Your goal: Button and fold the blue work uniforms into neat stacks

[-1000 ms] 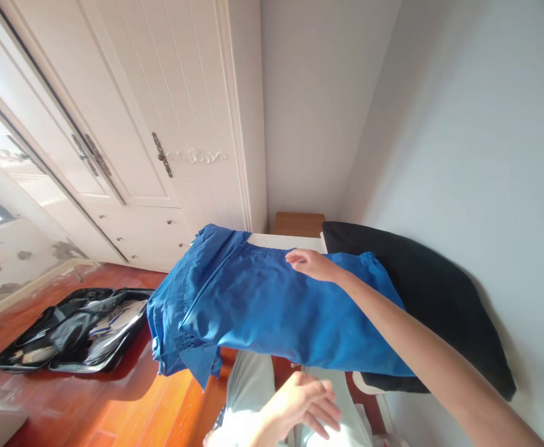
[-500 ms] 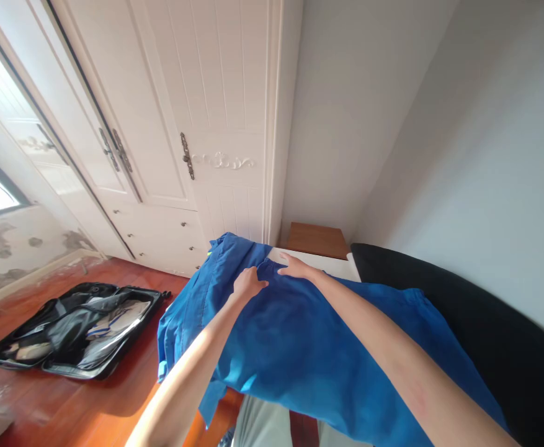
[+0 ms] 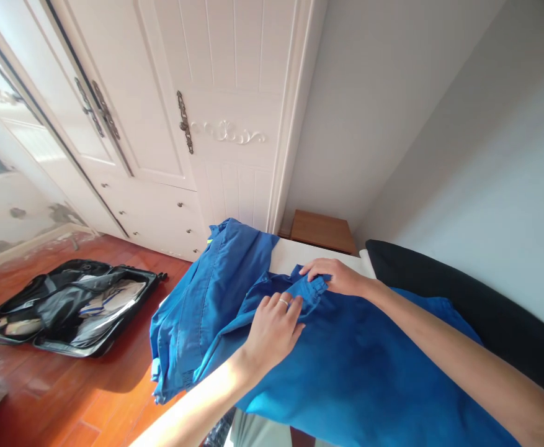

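Observation:
A blue jacket (image 3: 369,360) lies spread in front of me, with one sleeve (image 3: 253,304) folded across its body. My right hand (image 3: 339,276) grips the cuff (image 3: 316,290) at the end of that sleeve, fingers curled over the fabric. Just to the left, my left hand (image 3: 274,329), a ring on one finger, has its bent fingers on the same sleeve near the cuff. Its fingertips are partly hidden in the cloth. Farther left, another blue garment part (image 3: 220,279) with a long seam lies draped over the edge; whether it is a separate piece, I cannot tell.
An open suitcase (image 3: 99,347) with clothes inside lies on the reddish wooden floor (image 3: 108,403) at left. White wardrobe doors (image 3: 225,74) rise ahead. A brown wooden stand (image 3: 324,230) is in the corner, and a black headboard-like panel (image 3: 439,279) runs along the right wall.
Both hands have come onto the jacket's sleeve. The sleeve end that hung at the lower left is now folded rightward over the jacket's body. My view has shifted slightly.

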Demonstrator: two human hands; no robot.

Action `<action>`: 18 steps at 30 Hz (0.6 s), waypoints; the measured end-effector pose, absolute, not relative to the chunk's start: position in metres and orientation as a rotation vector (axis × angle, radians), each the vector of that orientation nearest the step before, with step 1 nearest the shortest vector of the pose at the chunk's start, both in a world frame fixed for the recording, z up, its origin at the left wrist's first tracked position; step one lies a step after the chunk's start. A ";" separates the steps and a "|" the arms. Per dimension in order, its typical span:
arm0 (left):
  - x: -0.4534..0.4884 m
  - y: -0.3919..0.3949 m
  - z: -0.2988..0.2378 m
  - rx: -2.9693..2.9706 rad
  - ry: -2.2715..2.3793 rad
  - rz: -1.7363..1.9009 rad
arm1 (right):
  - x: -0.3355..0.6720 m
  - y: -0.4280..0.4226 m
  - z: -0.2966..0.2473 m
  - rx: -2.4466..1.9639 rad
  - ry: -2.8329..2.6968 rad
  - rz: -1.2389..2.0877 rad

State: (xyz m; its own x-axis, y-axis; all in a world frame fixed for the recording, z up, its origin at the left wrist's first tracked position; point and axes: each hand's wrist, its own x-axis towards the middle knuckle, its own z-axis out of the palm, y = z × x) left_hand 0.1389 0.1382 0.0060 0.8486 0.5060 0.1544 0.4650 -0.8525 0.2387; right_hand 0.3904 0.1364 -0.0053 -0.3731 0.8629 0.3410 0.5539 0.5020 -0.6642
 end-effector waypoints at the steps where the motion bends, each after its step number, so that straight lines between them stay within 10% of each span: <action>1: 0.140 0.141 0.008 2.781 0.816 0.326 | 0.390 0.136 -0.001 -1.214 -2.043 0.630; 18: 0.118 0.280 -0.012 2.110 1.686 0.332 | 0.359 0.253 -0.048 -1.643 -1.904 0.847</action>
State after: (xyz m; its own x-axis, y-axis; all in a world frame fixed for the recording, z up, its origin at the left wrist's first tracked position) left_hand 0.1180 0.2801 -0.0118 0.2372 0.9688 -0.0719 0.8692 -0.1786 0.4611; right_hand 0.3592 0.2532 -0.0479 -0.1614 0.9862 -0.0359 0.6875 0.0862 -0.7211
